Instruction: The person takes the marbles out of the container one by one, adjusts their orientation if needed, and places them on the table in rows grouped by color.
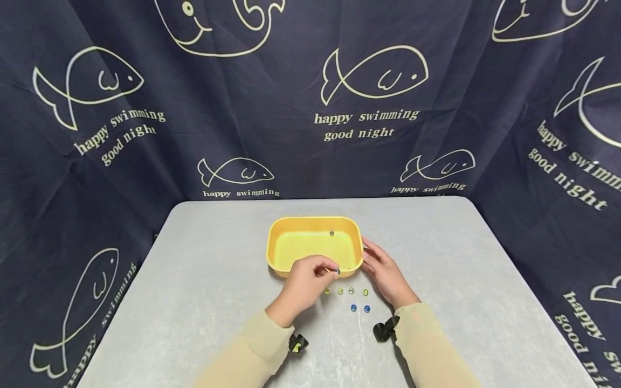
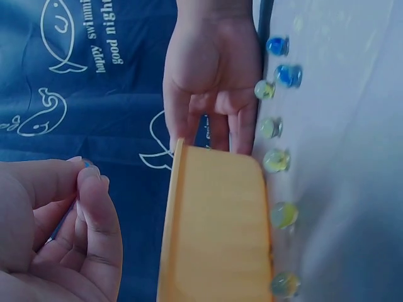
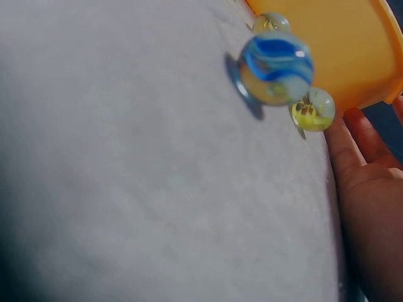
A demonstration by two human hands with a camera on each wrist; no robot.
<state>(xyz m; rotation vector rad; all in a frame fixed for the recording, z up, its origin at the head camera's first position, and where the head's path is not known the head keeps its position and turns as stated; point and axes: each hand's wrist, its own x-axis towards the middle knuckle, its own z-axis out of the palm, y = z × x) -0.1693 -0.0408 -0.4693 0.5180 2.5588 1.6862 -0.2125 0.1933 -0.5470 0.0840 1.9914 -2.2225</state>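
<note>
My left hand pinches a small marble between thumb and index finger, over the near rim of a yellow plastic basin. In the left wrist view only a bluish bit of that marble shows between the fingertips. My right hand rests against the basin's right end with its fingers fairly straight. Inside the basin, one dark-looking marble lies toward the back. Before the basin, several clear marbles with yellow-green swirls form a row. Two blue-swirled marbles lie closer to me.
Everything stands on a light grey table. Dark blue curtains printed with white fish and lettering enclose its back and sides. A black strap-on device sits at the left wrist, and another at the right.
</note>
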